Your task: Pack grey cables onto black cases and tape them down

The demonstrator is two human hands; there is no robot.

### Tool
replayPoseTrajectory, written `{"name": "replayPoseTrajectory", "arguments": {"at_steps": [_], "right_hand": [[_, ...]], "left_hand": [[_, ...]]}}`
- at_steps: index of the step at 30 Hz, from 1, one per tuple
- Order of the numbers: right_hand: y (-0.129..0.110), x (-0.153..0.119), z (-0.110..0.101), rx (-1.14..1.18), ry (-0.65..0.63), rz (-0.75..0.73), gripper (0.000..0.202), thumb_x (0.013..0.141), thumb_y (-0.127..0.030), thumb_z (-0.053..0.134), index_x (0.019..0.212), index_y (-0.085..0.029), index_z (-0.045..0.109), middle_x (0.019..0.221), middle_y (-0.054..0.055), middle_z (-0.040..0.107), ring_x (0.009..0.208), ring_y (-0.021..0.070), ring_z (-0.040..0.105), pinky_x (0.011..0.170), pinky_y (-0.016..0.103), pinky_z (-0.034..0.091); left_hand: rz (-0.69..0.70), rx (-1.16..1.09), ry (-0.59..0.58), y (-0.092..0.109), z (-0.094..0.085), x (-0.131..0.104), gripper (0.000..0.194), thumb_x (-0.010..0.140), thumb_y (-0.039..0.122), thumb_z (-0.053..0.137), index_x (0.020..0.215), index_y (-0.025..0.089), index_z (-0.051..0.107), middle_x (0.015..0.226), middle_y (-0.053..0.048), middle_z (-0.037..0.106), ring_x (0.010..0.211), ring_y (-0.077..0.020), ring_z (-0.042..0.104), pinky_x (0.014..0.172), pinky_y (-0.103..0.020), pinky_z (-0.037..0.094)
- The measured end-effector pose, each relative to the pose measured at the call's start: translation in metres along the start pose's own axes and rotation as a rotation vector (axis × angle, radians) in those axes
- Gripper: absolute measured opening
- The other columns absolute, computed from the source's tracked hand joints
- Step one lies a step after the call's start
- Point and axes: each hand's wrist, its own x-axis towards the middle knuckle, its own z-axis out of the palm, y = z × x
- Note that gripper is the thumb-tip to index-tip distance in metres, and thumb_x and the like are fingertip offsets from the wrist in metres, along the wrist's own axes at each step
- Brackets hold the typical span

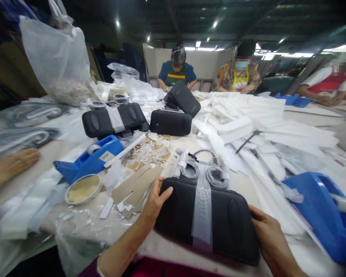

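Note:
A black zip-up carrying case [178, 211] is in front of me, tilted toward me, with a clear plastic strip [202, 215] around its middle. My left hand [157, 196] grips its upper left corner, thumb on the front and fingers behind. On the right edge, my right hand [266, 231] holds the case, its fingers partly hidden behind it. Two coiled grey cables in plastic, a left coil [189, 169] and a right coil [217, 177], show just behind the case's top edge.
More black cases [170, 123] lie farther back. Blue tape dispensers [89, 157] stand on both sides. A bowl of yellowish stuff [83, 189], cardboard scraps [137, 184], strings and white foam sheets [242, 111] cover the table [248, 188]. Another person's hand [25, 159] is at left; co-workers sit opposite.

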Motion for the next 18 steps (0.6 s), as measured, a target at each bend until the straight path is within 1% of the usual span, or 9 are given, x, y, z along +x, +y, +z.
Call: {"name": "replayPoseTrajectory", "arguments": {"at_steps": [3,5,8,10,12,14,18], "right_hand": [[-0.001,0.002,0.005,0.060,-0.044,0.005,0.051,0.054,-0.022,0.078,0.104,-0.020,0.069,0.087,0.001,0.072,0.075,0.0223,0.065,0.054,0.024,0.049],[-0.003,0.000,0.007,0.041,-0.067,-0.017,0.049,0.056,-0.026,0.079,0.103,-0.019,0.069,0.086,0.001,0.072,0.075,0.0215,0.064,0.057,0.024,0.049],[-0.009,-0.004,0.007,-0.078,-0.063,-0.034,0.042,0.066,-0.044,0.073,0.097,-0.017,0.071,0.076,0.002,0.071,0.069,0.0215,0.063,0.056,0.027,0.049],[-0.012,-0.006,0.005,-0.187,-0.024,-0.049,0.048,0.073,-0.059,0.062,0.091,-0.016,0.072,0.070,0.003,0.069,0.067,0.0225,0.062,0.056,0.029,0.049],[-0.013,-0.007,0.003,-0.262,0.008,-0.072,0.058,0.078,-0.068,0.050,0.086,-0.016,0.073,0.068,0.005,0.069,0.069,0.0238,0.063,0.060,0.031,0.050],[-0.012,-0.009,0.003,-0.290,0.008,-0.100,0.061,0.078,-0.070,0.047,0.088,-0.016,0.073,0.072,0.006,0.069,0.074,0.0247,0.063,0.065,0.032,0.051],[-0.005,-0.009,0.008,-0.395,0.020,-0.186,0.055,0.075,-0.067,0.057,0.096,-0.017,0.068,0.081,0.003,0.068,0.084,0.0240,0.062,0.072,0.029,0.050]], "left_hand": [[-0.006,0.024,-0.050,0.002,-0.001,-0.001,0.036,0.081,0.041,0.059,0.108,0.021,0.045,0.101,-0.002,0.060,0.100,-0.0217,0.056,0.091,-0.034,0.044],[0.000,0.093,-0.047,0.002,-0.001,0.000,0.036,0.082,0.043,0.058,0.108,0.022,0.045,0.100,-0.002,0.060,0.097,-0.0220,0.057,0.090,-0.035,0.044],[0.027,0.213,0.005,0.001,-0.002,0.002,0.038,0.081,0.045,0.058,0.109,0.023,0.046,0.100,-0.002,0.061,0.096,-0.0228,0.057,0.091,-0.036,0.043],[0.044,0.249,0.020,-0.002,-0.002,0.003,0.039,0.081,0.046,0.058,0.109,0.023,0.045,0.101,-0.003,0.060,0.097,-0.0235,0.057,0.091,-0.036,0.043],[0.068,0.248,0.023,-0.005,-0.003,0.003,0.039,0.082,0.046,0.058,0.110,0.022,0.045,0.100,-0.003,0.060,0.098,-0.0237,0.057,0.091,-0.036,0.043],[0.092,0.232,0.014,-0.007,-0.003,0.003,0.039,0.083,0.045,0.057,0.111,0.022,0.045,0.100,-0.003,0.060,0.097,-0.0229,0.058,0.090,-0.036,0.044],[0.155,0.275,0.031,-0.009,-0.002,0.003,0.035,0.084,0.043,0.056,0.109,0.022,0.045,0.100,-0.003,0.059,0.098,-0.0218,0.056,0.092,-0.035,0.042]]}}
